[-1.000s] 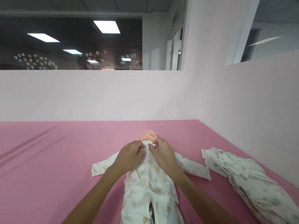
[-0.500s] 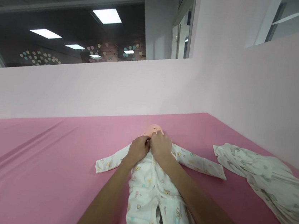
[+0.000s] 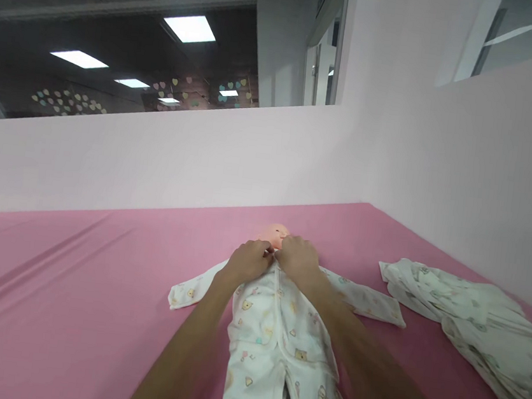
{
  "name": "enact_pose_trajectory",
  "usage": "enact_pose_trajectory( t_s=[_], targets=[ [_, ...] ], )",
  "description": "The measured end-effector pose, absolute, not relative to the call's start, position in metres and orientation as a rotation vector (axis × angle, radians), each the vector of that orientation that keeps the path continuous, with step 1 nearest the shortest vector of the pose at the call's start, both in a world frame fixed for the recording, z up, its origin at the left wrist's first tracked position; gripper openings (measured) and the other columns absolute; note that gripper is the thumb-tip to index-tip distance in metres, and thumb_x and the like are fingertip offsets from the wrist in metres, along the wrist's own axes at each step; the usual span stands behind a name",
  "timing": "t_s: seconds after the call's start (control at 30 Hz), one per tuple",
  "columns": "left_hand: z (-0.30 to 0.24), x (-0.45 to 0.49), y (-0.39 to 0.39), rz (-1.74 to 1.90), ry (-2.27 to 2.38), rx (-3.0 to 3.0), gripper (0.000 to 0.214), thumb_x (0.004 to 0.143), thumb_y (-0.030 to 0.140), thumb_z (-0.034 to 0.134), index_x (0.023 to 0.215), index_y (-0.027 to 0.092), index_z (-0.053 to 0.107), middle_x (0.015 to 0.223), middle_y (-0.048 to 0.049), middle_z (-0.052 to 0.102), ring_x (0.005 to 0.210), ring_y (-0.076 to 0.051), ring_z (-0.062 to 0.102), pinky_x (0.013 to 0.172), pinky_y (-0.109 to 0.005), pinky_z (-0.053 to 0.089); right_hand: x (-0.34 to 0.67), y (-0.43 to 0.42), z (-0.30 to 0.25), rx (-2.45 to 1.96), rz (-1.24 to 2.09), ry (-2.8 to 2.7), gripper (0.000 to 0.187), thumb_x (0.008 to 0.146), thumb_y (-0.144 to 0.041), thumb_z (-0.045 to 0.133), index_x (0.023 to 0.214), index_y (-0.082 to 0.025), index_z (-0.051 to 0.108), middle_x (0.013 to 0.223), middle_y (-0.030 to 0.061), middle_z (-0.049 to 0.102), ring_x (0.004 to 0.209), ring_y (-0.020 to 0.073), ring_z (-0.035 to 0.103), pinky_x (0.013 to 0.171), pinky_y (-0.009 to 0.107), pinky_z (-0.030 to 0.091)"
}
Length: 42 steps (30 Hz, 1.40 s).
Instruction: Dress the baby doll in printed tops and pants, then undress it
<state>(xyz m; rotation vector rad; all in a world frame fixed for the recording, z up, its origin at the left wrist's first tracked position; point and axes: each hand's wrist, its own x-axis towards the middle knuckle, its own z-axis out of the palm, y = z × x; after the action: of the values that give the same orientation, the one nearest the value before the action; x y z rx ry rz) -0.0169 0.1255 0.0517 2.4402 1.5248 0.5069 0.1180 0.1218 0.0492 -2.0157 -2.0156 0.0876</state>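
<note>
Window (image 3: 131, 37): dark glass over the back wall (image 3: 193, 162), lit ceiling panels and small hearts beyond it.
Pink sheet (image 3: 66, 305): spread under everything, with long creases on its left side.
Left sleeve (image 3: 188, 293): reaches out flat from behind my forearm, cuff on the sheet.
Left hand (image 3: 251, 259): at the left of the collar, fingers bunched with the thumb, seemingly pinching the cloth edge; it has barely shifted since half a second ago.
Doll's head (image 3: 274, 230): just beyond my knuckles, partly hidden.
Baby suit (image 3: 269, 341): on the doll, lying face up below my hands; its front seam runs down to a gap low on the front.
Right hand (image 3: 299, 260): curled at the right of the collar, fingertips hidden, so I cannot tell what they grip. It was pressed against the left a moment ago; now it sits slightly apart, and I judge the neckline is the only part being worked.
Right sleeve (image 3: 374, 301): stretched out past my forearm.
Crumpled cloth (image 3: 478, 320): well apart, untouched, by the right wall.
</note>
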Motion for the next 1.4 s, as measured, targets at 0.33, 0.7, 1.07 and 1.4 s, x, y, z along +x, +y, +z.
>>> enact_pose_trajectory(
  t_s=[0.33,0.7,1.07,1.4],
  targets=[
    [0.056,-0.014,0.122,0.665,1.466,2.393,0.018,0.084,0.021,0.043,0.067,0.021,0.050,0.062,0.0016,0.049,0.061,-0.015,0.043,0.058,-0.026,0.031,0.141,0.124,0.056,-1.593,0.480,-1.913,0.021,0.077,-0.026,0.045,0.058,-0.020,0.037,0.058,-0.0033,0.039,0.053,0.0093,0.036,0.047,0.023,0.024],
    [0.062,-0.030,0.123,0.765,1.212,2.005,0.014,0.078,0.029,0.048,0.068,0.019,0.046,0.062,0.0051,0.040,0.057,-0.010,0.035,0.053,-0.023,0.027,0.152,0.129,0.050,-1.552,0.626,-1.849,0.025,0.071,-0.019,0.045,0.055,-0.022,0.026,0.053,-0.0050,0.027,0.049,0.0085,0.026,0.045,0.023,0.019],
    [0.078,-0.044,0.119,0.619,1.355,2.064,0.025,0.074,0.032,0.055,0.064,0.020,0.036,0.065,0.0042,0.036,0.056,-0.010,0.030,0.049,-0.024,0.022,0.126,0.079,0.089,-1.765,0.427,-2.209,0.020,0.069,-0.015,0.054,0.059,-0.020,0.038,0.054,-0.0049,0.035,0.047,0.0084,0.032,0.045,0.025,0.015],
    [0.088,-0.043,0.107,0.438,1.279,2.170,0.021,0.073,0.033,0.059,0.061,0.019,0.047,0.067,0.0023,0.041,0.060,-0.011,0.035,0.052,-0.025,0.026,0.127,0.095,0.075,-1.806,0.217,-2.244,0.020,0.068,-0.012,0.054,0.056,-0.018,0.040,0.064,0.0009,0.050,0.061,0.0132,0.051,0.049,0.025,0.024]
  ],
)
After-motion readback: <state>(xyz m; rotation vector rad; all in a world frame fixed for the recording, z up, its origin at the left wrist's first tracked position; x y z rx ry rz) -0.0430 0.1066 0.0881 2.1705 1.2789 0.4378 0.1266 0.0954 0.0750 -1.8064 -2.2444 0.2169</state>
